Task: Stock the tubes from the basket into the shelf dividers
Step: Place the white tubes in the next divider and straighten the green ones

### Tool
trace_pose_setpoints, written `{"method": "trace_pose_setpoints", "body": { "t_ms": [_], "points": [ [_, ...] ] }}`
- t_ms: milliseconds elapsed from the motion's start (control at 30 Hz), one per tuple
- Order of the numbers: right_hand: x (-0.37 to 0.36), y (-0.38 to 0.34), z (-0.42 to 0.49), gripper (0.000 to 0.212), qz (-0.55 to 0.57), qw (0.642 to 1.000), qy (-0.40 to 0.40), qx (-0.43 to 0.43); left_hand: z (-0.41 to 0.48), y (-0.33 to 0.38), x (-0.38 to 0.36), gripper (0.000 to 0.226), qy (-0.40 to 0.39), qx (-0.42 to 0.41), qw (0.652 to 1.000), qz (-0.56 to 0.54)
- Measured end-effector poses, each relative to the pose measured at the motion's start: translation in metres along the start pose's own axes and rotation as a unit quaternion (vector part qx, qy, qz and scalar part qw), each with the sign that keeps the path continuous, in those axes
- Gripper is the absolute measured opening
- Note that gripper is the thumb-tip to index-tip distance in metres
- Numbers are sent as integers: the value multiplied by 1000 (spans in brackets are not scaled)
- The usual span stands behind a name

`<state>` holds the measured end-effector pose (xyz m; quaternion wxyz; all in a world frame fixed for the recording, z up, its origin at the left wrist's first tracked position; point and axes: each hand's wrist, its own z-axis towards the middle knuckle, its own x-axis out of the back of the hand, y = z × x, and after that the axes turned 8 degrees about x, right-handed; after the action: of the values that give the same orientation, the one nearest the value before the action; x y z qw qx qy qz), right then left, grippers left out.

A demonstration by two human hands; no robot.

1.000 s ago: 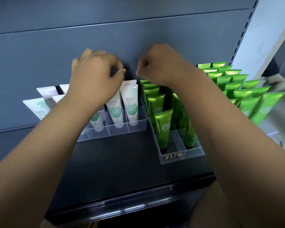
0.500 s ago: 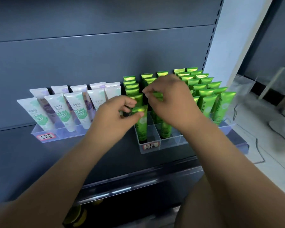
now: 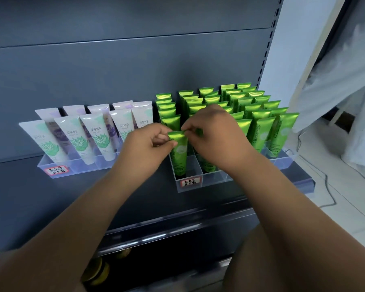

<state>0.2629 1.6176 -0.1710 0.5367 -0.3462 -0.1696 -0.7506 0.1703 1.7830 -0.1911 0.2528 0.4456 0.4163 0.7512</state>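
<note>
Green and glossy, crimped flat along its top, the front tube (image 3: 178, 151) is held at that upper edge by both hands. The left hand (image 3: 148, 144) pinches the left corner between thumb and curled forefinger. The right hand (image 3: 216, 137) pinches the right corner in the same way, its other fingers folded in. The tube hangs directly beneath the two pinches, cap down in the front-left compartment of the clear divider tray (image 3: 214, 179), nearly upright with a slight backward lean.

The step appears to be seating and squaring this tube. To do it well, press straight down through the crimp until the cap meets the tray floor. Keep the printed face forward and match the lean to the green rows (image 3: 247, 106) packed behind. The crimp looks thin and likely to bend, so light pressure suits it. Loosening both pinches together should keep the tube from twisting against the divider wall.

A handwritten label (image 3: 188, 183) sits on the tray's front wall below the tube. The next compartment to the right is partly hidden under the right wrist. Well apart to the left, white tubes (image 3: 76, 137) stand in a second clear tray (image 3: 82, 168) on the same dark shelf (image 3: 114, 199). The basket is not in view.
</note>
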Motion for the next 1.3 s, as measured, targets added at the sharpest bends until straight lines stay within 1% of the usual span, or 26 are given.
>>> {"method": "trace_pose_setpoints", "body": {
  "t_ms": [167,333,500,633,733,833,967,1100,1233,1300],
  "points": [
    [0,1,0,13,1,1000,0,11,-2,2,2,21,1,-10,1000,6],
    [2,-1,0,8,38,999,20,1,-3,3,5,3,-8,8,999,-42],
    [9,4,6,11,60,996,53,-33,16,-2,17,9,39,48,994,-93],
    [10,10,23,12,71,993,67,-67,41,-11,20,18,69,59,993,-77],
    [8,14,44,15,53,994,34,-88,56,-16,17,17,75,61,993,-66],
    [0,21,62,17,16,994,-30,-106,64,-19,12,4,74,73,991,-82],
    [-13,28,69,18,-16,991,-69,-113,65,-14,10,5,81,64,990,-93],
    [-23,27,68,22,-64,987,-118,-87,60,-10,9,7,32,83,989,-122],
    [-22,30,67,16,-75,985,-127,-93,60,-10,10,14,11,89,988,-130],
    [-22,32,67,17,-83,983,-133,-96,60,-11,9,8,-4,78,990,-120]
  ]
}}
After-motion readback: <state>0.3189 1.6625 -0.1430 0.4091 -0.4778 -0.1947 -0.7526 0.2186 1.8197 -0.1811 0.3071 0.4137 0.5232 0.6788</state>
